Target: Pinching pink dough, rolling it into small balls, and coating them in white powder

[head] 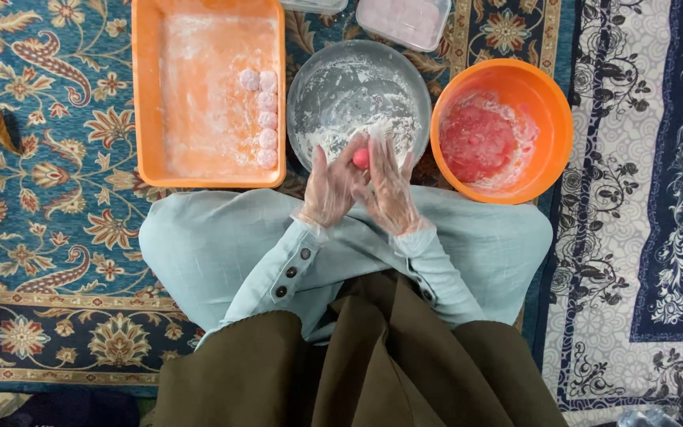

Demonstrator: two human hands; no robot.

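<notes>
Both my hands wear thin clear gloves and meet over the near rim of a round metal pan dusted with white flour. My left hand and my right hand press a small pink dough ball between their fingers. To the right stands an orange bowl holding pink dough. To the left lies an orange rectangular tray, floured, with several pale pink coated balls lined along its right side.
I sit cross-legged on a patterned blue carpet, knees in pale blue cloth under the hands. Two clear plastic containers stand at the far edge. A white and navy rug lies to the right.
</notes>
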